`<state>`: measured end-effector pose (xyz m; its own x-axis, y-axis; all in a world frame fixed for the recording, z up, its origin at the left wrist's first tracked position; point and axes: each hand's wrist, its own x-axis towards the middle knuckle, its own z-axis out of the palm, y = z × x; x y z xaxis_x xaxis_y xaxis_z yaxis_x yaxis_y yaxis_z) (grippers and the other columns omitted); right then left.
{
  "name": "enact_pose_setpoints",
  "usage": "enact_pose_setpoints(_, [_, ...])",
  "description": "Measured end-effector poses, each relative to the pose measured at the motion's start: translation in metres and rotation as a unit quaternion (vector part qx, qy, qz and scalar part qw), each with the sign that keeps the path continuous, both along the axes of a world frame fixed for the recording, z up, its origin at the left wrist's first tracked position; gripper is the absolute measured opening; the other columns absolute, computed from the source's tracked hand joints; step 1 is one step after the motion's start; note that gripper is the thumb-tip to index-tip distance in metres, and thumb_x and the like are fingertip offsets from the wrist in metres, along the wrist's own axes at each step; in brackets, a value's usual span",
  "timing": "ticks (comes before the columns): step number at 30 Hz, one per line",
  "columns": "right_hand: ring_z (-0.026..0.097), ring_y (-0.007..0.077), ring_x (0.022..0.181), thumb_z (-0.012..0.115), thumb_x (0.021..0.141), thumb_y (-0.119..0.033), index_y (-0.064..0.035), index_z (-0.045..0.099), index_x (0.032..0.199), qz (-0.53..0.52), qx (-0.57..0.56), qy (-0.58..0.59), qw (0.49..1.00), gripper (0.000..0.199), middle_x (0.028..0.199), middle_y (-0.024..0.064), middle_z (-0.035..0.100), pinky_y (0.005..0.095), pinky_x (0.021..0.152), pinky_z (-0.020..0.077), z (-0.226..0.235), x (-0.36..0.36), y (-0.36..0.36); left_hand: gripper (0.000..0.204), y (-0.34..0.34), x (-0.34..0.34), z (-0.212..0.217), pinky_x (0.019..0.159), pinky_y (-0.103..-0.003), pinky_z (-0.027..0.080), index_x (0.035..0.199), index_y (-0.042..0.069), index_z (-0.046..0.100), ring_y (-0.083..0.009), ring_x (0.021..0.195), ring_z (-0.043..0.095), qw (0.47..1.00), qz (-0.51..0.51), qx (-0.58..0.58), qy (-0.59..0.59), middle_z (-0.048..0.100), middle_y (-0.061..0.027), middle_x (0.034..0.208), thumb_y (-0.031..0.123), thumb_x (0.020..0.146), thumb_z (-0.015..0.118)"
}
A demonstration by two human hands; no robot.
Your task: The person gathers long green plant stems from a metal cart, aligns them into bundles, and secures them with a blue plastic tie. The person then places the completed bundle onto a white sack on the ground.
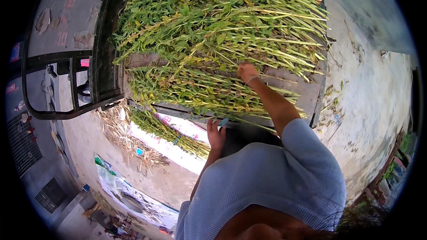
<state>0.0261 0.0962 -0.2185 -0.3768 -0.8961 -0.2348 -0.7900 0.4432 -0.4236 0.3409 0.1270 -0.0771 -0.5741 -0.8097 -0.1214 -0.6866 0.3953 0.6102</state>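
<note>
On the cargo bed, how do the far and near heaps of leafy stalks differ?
The far heap is broad and thick; the near heap is a narrower, thinner band. The far heap covers most of the cargo bed, while the near heap lies along the edge by the person. Both are green, with leaves mostly left and stem ends right.

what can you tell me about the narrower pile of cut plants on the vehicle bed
The narrower pile of cut plants lies flat along the near side of the dark vehicle bed. Its leafy ends, green with yellow and brownish patches, face the picture's left; thin, pale stems point right, a few seeming to poke past the bed's near edge. A partly bare strip separates it from the wider pile. The right hand is by its far side; contact is unclear.
</note>
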Motion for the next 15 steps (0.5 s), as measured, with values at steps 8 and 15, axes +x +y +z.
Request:
enact_pose_setpoints(8, [0.056, 0.0349, 0.066, 0.053, 0.084, -0.008, -0.002, 0.057, 0.093, -0.189, -0.4, -0.149, 0.884, 0.012, 0.078, 0.0164, 0.056, 0.0382, 0.057, 0.0454, 0.127, -0.009, 0.014, 0.031, -0.011, -0.019, -0.009, 0.063, -0.031, 0.054, 0.102, 0.003, 0.054, -0.0267, 0.088, 0.056, 0.993, 0.023, 0.059, 0.095, 0.05, -0.0164, 0.11, 0.004, 0.073, 0.064])
enact_pose_setpoints(15, [0.055, 0.0326, 0.065, 0.056, 0.083, -0.008, -0.0013, 0.057, 0.09, -0.157, -0.393, -0.144, 0.895, 0.01, 0.077, 0.0148, 0.056, 0.0378, 0.058, 0.0447, 0.213, 0.015, 0.035, 0.014, -0.048, -0.084, 0.035, 0.062, -0.022, 0.047, 0.094, 0.002, 0.059, -0.0096, 0.075, 0.056, 0.917, 0.126, 0.287, 0.247, 0.061, -0.0026, 0.088, 0.013, 0.085, 0.058])
